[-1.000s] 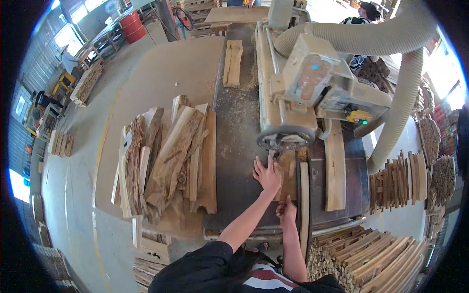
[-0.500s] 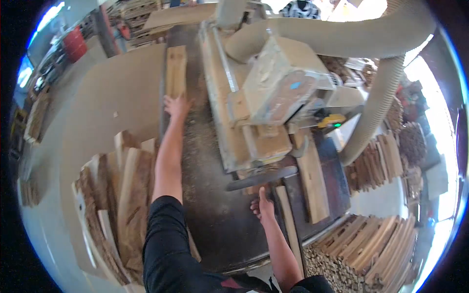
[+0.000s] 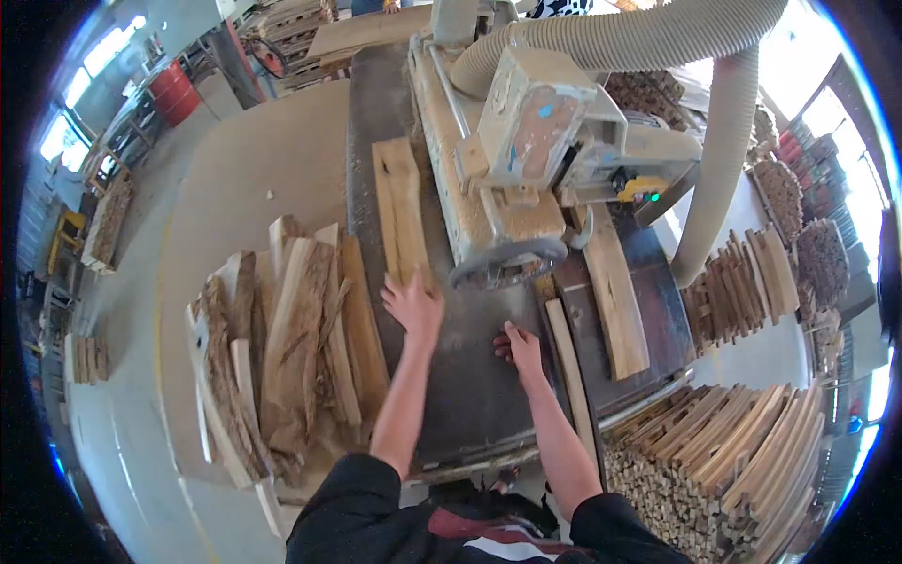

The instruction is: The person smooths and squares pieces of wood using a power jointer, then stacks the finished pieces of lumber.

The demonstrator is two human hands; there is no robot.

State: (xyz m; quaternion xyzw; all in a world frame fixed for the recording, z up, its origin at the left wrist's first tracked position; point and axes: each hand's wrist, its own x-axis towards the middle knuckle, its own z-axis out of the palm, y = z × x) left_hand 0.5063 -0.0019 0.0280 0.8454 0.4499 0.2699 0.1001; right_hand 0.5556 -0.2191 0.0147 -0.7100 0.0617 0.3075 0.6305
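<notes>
On the dark machine table [image 3: 470, 395], a pale wooden board [image 3: 399, 202] lies lengthwise, left of the dusty saw machine [image 3: 512, 221]. My left hand [image 3: 413, 308] is at the board's near end, its fingers over that end and gripping it. My right hand [image 3: 521, 350] hovers over the table below the machine's handwheel [image 3: 507, 263], thumb raised and the other fingers loosely bent and apart, with nothing visible in it. Just to its right is a narrow wooden strip [image 3: 571, 376] along a dark rail.
Rough planks [image 3: 291, 348] are heaped at the table's left. Another board [image 3: 615, 301] lies right of the rail. A large stack of strips [image 3: 714, 461] stands at lower right. A thick hose [image 3: 639, 38] arches overhead. Part of another person's hand [image 3: 391, 7] shows at the far top.
The board and my left hand have come nearer to my body. My right hand stays near the handwheel, its thumb lower. The whole view has shifted.
</notes>
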